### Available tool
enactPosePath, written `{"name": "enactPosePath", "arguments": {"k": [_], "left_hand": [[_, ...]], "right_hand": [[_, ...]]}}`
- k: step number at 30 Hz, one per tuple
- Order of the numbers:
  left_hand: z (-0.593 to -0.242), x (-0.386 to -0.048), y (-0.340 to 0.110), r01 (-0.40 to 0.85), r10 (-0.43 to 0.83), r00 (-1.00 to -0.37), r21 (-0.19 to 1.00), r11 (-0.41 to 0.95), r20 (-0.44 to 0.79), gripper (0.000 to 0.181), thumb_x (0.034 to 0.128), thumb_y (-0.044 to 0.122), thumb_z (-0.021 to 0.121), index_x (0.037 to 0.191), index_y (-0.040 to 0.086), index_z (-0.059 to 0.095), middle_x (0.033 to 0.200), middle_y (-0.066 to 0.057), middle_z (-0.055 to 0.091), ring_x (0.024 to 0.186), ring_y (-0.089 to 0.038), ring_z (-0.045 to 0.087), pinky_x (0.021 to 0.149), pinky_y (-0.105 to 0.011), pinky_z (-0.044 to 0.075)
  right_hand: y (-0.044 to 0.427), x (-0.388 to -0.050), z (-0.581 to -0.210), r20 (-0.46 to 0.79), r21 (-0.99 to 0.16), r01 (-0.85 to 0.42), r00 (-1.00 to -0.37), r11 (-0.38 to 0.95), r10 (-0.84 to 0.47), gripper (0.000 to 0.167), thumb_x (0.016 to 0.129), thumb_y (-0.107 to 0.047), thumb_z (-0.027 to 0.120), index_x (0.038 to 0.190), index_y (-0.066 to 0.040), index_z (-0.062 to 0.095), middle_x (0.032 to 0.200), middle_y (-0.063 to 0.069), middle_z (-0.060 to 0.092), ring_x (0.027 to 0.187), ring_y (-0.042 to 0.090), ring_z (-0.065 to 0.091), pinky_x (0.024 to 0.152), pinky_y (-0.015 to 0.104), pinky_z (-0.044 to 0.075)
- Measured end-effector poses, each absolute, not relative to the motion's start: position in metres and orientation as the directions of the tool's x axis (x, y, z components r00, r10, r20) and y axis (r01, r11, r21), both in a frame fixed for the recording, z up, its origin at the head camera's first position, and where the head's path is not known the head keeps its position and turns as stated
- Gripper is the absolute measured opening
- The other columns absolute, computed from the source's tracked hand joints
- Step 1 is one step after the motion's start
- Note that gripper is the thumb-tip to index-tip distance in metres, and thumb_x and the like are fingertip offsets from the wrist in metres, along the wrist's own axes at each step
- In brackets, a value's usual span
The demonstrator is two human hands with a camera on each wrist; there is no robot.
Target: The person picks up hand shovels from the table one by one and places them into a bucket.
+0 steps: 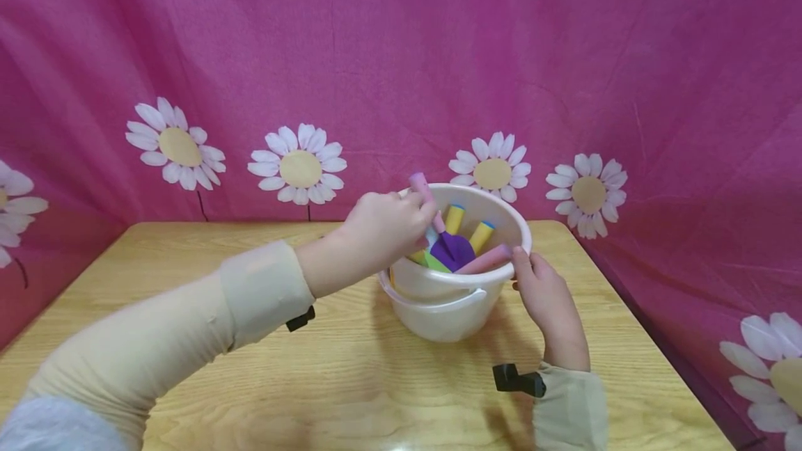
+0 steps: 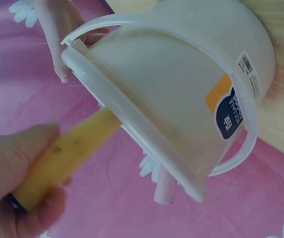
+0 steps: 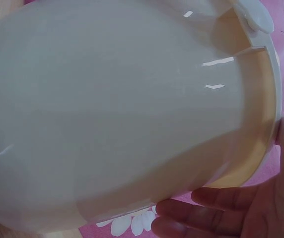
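Observation:
A white bucket [image 1: 445, 315] holds several toy tools with yellow and pink handles. My left hand [image 1: 391, 228] is over its left rim. In the left wrist view, that hand grips a yellow handle [image 2: 75, 153] with a dark end; its other end is hidden inside the bucket. Close by the left fingers, a pink handle [image 1: 421, 188] rises above a purple shovel blade [image 1: 457, 252]. A green piece [image 1: 435, 263] shows low in the bucket. My right hand [image 1: 545, 291] holds the right rim, thumb over the edge and fingers along the outside wall.
The bucket's white carrying handle [image 1: 432, 306] hangs down at the front. Beneath lies a wooden table [image 1: 282, 388], with a pink flowered cloth [image 1: 376, 75] behind it and at its sides. Black wrist mounts [image 1: 519, 380] stick out from the sleeves.

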State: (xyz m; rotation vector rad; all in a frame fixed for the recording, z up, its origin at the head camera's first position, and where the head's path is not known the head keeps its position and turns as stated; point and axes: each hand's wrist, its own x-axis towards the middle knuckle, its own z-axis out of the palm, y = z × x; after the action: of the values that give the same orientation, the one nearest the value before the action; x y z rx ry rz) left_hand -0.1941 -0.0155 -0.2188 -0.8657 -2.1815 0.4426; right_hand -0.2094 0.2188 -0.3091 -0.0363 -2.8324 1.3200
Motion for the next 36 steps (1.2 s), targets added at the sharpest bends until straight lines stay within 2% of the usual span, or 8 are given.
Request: {"name": "enactPosePath", "arguments": {"k": [2,7,12,18,21,27,31,36], "left_hand": [[-0.218,-0.196,-0.016,0.52,0.701,-0.48,-0.472,0.712,0.528,0.038,0.0753,0.032,0.07,0.097,0.001,0.06,0.087,-0.006,0.061,0.062,-0.015,0.058,0.047,-0.028,0.048],[-0.21,-0.196,-0.011,0.63,0.692,-0.521,-0.322,0.707,0.5,0.025,0.0776,0.029,0.068,0.076,0.008,0.055,0.072,-0.001,0.053,0.061,-0.016,0.055,0.05,-0.029,0.048],[-0.208,-0.198,-0.008,0.569,0.668,-0.523,-0.367,0.736,0.529,0.026,0.0774,0.034,0.066,0.073,0.012,0.054,0.07,0.003,0.054,0.054,-0.015,0.052,0.043,-0.031,0.045],[-0.217,-0.204,-0.015,0.495,0.637,-0.501,-0.41,0.766,0.586,0.036,0.0778,0.048,0.061,0.086,0.013,0.057,0.076,-0.001,0.055,0.054,-0.015,0.053,0.039,-0.03,0.042],[-0.221,-0.204,-0.023,0.49,0.595,-0.575,-0.346,0.8,0.562,0.048,0.0813,0.055,0.051,0.105,0.014,0.058,0.089,-0.003,0.056,0.064,-0.016,0.055,0.045,-0.029,0.042],[-0.232,-0.196,-0.043,0.465,0.476,-0.788,-0.13,0.876,0.39,0.061,0.0861,0.059,0.038,0.131,0.017,0.04,0.128,-0.008,0.044,0.104,-0.025,0.051,0.081,-0.039,0.04],[-0.243,-0.196,-0.057,0.429,0.416,-0.834,-0.048,0.902,0.362,0.064,0.0863,0.059,0.037,0.135,0.016,0.037,0.134,-0.009,0.039,0.113,-0.027,0.046,0.091,-0.045,0.034],[-0.263,-0.195,-0.072,0.417,0.375,-0.843,0.028,0.909,0.386,0.057,0.0868,0.052,0.044,0.127,0.011,0.046,0.126,-0.009,0.047,0.108,-0.027,0.05,0.088,-0.047,0.037]], "right_hand": [[0.218,-0.21,-0.309,0.011,-0.765,0.008,-1.0,0.644,0.026,0.071,0.091,-0.055,0.017,0.133,0.0,0.033,0.123,0.025,0.046,0.107,0.036,0.048,0.087,0.054,0.035],[0.216,-0.211,-0.31,0.018,-0.769,0.003,-1.0,0.639,0.025,0.07,0.091,-0.055,0.018,0.132,-0.001,0.035,0.122,0.024,0.046,0.106,0.035,0.048,0.087,0.053,0.035],[0.215,-0.211,-0.31,0.027,-0.768,-0.009,-0.999,0.64,0.019,0.07,0.092,-0.055,0.018,0.132,-0.001,0.035,0.122,0.025,0.047,0.106,0.036,0.048,0.086,0.053,0.036],[0.215,-0.213,-0.31,0.02,-0.768,-0.005,-1.0,0.64,0.016,0.07,0.091,-0.055,0.017,0.132,-0.001,0.035,0.122,0.024,0.047,0.106,0.035,0.048,0.086,0.053,0.036],[0.213,-0.215,-0.311,0.0,-0.774,0.007,-1.0,0.633,0.011,0.071,0.091,-0.056,0.017,0.133,-0.002,0.034,0.123,0.024,0.046,0.107,0.035,0.047,0.086,0.053,0.035],[0.213,-0.218,-0.315,0.0,-0.771,0.005,-1.0,0.637,0.007,0.072,0.091,-0.057,0.016,0.133,-0.001,0.033,0.124,0.024,0.045,0.107,0.036,0.047,0.086,0.053,0.036],[0.218,-0.219,-0.318,0.008,-0.764,0.006,-1.0,0.645,0.019,0.071,0.091,-0.056,0.015,0.132,-0.001,0.033,0.122,0.024,0.046,0.106,0.036,0.048,0.085,0.052,0.037],[0.224,-0.219,-0.321,0.089,-0.751,0.005,-0.99,0.66,0.11,0.067,0.093,-0.052,0.019,0.133,0.0,0.032,0.124,0.024,0.045,0.112,0.038,0.044,0.088,0.054,0.033]]}}
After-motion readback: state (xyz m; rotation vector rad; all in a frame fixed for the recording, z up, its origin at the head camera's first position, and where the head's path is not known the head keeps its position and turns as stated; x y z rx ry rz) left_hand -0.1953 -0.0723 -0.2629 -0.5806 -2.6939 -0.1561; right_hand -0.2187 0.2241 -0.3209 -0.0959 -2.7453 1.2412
